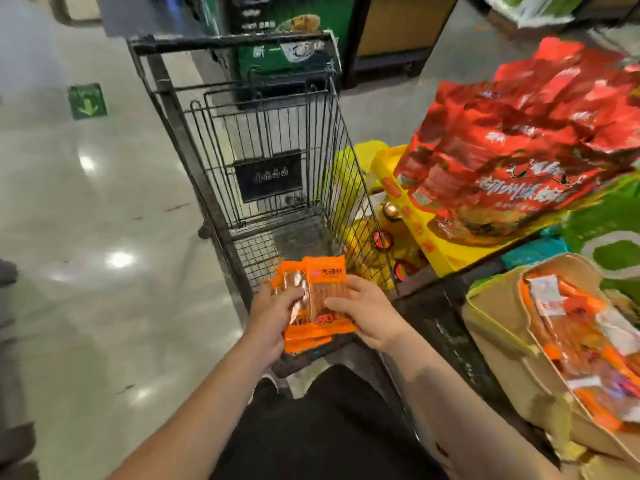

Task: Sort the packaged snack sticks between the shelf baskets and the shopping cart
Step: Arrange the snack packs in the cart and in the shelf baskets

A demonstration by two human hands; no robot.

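Note:
A small stack of orange snack-stick packs [317, 306] is held over the near end of the black wire shopping cart [214, 188]. My left hand [272, 317] grips the stack's left side with the thumb on top. My right hand [367, 315] holds its right side with fingers curled round the edge. The cart's basket looks empty beyond the packs. At the lower right, a beige shelf basket [498, 344] holds several more orange snack-stick packs [581, 341].
A yellow display tray [433, 244] with a heap of red snack bags [526, 140] stands right of the cart. Yellow bottles [367, 237] sit below it. Shiny floor [86, 220] lies to the left; a green display stand [291, 50] is behind the cart.

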